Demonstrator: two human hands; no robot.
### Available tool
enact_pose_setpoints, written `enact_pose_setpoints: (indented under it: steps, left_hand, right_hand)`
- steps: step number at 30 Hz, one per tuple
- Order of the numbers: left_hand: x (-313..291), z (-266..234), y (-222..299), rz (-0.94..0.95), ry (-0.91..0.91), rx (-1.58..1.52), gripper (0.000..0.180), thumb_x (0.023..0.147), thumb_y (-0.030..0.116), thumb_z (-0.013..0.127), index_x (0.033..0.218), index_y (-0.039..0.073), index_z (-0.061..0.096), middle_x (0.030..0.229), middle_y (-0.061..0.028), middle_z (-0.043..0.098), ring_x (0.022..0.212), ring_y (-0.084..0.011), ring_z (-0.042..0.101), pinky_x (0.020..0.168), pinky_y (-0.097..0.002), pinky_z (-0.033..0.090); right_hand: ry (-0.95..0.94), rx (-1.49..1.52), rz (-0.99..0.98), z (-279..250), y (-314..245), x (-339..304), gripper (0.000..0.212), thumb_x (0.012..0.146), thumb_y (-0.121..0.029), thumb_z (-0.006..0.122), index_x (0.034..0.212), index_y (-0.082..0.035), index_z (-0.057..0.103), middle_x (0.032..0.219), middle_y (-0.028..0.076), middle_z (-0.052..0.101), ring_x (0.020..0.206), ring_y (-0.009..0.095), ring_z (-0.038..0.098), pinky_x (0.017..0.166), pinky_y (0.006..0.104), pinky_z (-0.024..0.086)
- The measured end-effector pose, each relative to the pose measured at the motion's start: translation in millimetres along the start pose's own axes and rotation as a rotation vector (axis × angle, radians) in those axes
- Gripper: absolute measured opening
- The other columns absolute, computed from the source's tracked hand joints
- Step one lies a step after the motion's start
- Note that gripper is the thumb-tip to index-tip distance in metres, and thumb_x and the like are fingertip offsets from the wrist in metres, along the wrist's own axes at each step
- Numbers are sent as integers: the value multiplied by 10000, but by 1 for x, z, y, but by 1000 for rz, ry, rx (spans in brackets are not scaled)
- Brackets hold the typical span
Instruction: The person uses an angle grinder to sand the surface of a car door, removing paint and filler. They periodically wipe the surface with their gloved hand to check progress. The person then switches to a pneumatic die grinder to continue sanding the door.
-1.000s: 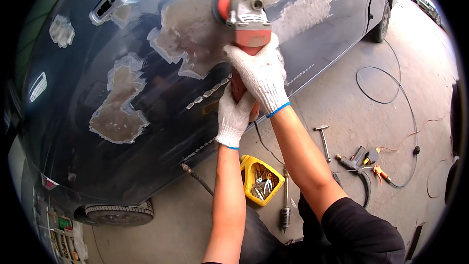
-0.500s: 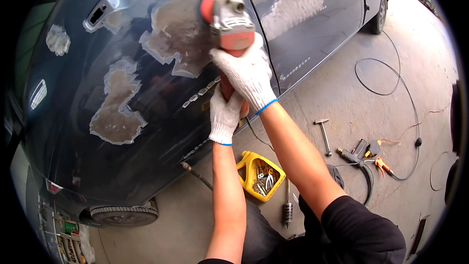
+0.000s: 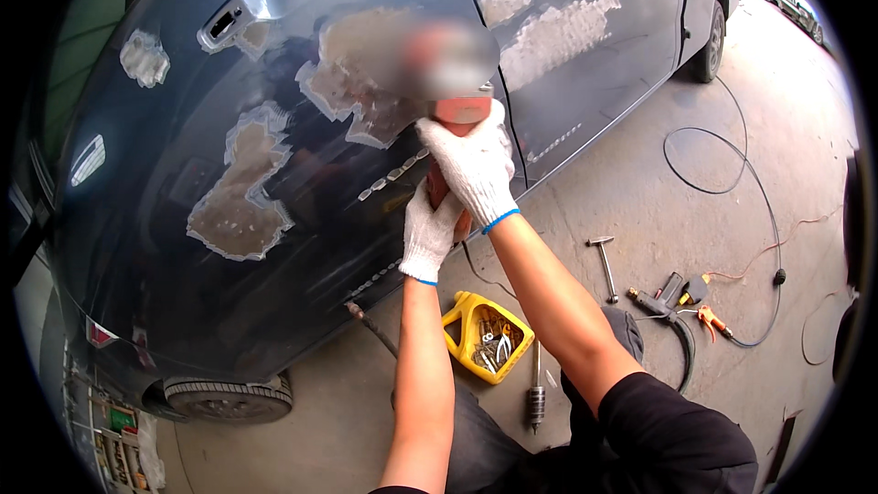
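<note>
Both my hands wear white knitted gloves with blue cuffs and grip a red and grey angle grinder (image 3: 463, 110). My right hand (image 3: 471, 163) wraps around its body behind the head. Lower down, my left hand (image 3: 430, 230) is closed around the rear handle. The grinder's head and disc are blurred, so I cannot tell whether the disc touches the metal. It lies over the right part of a large bare patch (image 3: 352, 64) on the dark blue car panel (image 3: 334, 187), near the door gap. A cable hangs below the handle.
On the floor below sits a cut-open yellow jug (image 3: 463, 357) holding small metal parts. Right of my arms lie a hammer (image 3: 604, 267), a slide hammer (image 3: 536, 398), an orange air blow gun (image 3: 712, 318) and a looped hose (image 3: 752, 160). Another hose end (image 3: 358, 313) is beside the car's lower edge.
The grinder and both hands have shifted right and down in view, its head now lower along the bare patch. The car also appears farther right as the view has shifted slightly.
</note>
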State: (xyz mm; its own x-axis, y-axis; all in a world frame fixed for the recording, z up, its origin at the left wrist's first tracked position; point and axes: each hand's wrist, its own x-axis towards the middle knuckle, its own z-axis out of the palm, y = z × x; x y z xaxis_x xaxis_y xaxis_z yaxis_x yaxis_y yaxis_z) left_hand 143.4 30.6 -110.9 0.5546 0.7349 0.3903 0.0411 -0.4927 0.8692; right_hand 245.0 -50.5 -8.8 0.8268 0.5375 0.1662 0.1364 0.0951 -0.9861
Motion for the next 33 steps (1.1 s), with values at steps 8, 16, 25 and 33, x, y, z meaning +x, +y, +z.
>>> enact_pose_setpoints:
  steps: [8,16,25,33]
  left_hand:
    - [-10,12,-20,-43,-25,-64,697,809,465,738,1227,-62,557,1103,-171,691,1020,-216,650,884,-339,495]
    - [-15,6,-41,68,99,-110,786,789,540,743,1252,-62,541,1097,-164,687,1014,-175,629,872,-329,494]
    - [-19,16,-32,27,32,-111,697,792,473,758,1206,-54,564,1064,-150,694,987,-179,640,865,-329,496]
    - [-30,10,-37,-49,-59,168,634,805,414,746,1213,-41,577,1084,-195,695,1018,-227,665,870,-354,505]
  right_hand:
    - [26,-60,34,0,28,-2,816,678,-448,785,1279,-9,451,1135,218,650,1078,363,642,942,433,490]
    - [-134,-96,-156,7,26,-10,740,698,-425,759,1225,-9,449,1059,224,666,1036,386,652,916,442,500]
    - [-29,-86,30,-2,32,-9,828,688,-451,767,1306,-21,422,1146,213,646,1075,363,644,951,446,488]
    - [121,65,70,1,69,-17,696,714,-396,776,1217,-17,481,1085,207,662,1049,370,648,915,443,500]
